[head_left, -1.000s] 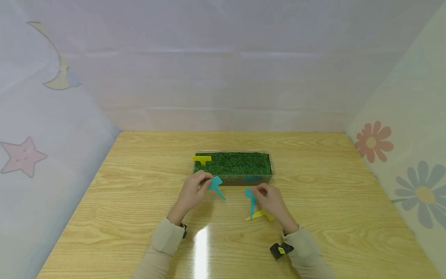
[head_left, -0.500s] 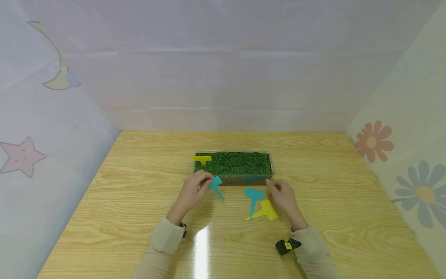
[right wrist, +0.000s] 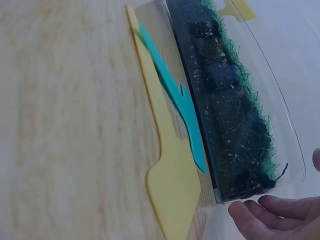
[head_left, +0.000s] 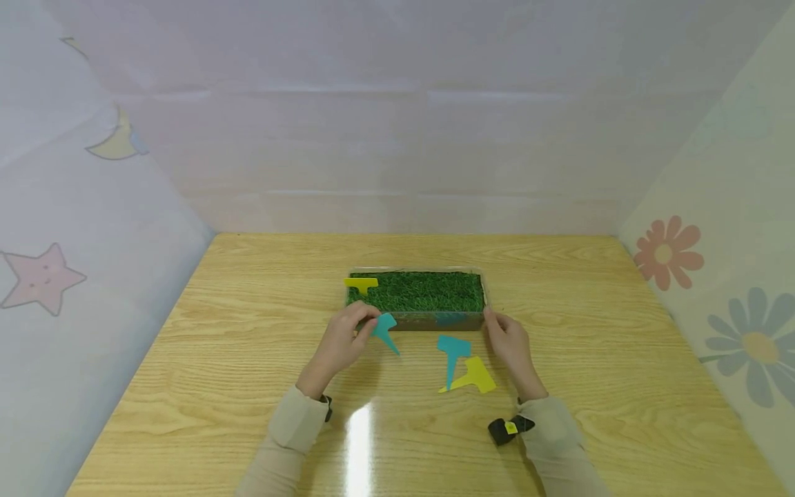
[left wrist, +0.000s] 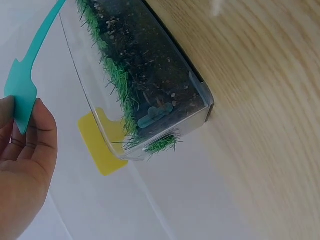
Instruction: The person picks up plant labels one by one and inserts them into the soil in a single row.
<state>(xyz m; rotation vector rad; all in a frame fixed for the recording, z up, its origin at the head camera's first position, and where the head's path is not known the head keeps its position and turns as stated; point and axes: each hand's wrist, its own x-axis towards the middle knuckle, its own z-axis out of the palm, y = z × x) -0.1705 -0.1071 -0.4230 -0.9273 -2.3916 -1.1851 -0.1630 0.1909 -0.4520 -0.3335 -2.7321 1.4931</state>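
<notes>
My left hand [head_left: 340, 337] pinches a blue plant label [head_left: 385, 326] by its head between thumb and fingers, its pointed stem [left wrist: 44, 31] angled away. In the head view it hangs in front of a clear plastic box [head_left: 406, 322] with soil and green artificial grass [head_left: 422, 290]. A yellow plant label [head_left: 363, 284] stands in the grass at the box's left end. My right hand [head_left: 511, 344] is at the box's front right corner, fingertips [right wrist: 239, 209] right by the end wall and thumb apart. It holds nothing.
In front of the box, a second blue plant label [head_left: 455, 347] lies on the wooden table [head_left: 217, 345], its tip over the stem of another yellow plant label [head_left: 479, 375]. Printed fabric walls [head_left: 397, 138] stand behind and at both sides.
My right hand has let go of the blue label on the table and moved right and up to the box's corner. My left hand keeps its label almost still.
</notes>
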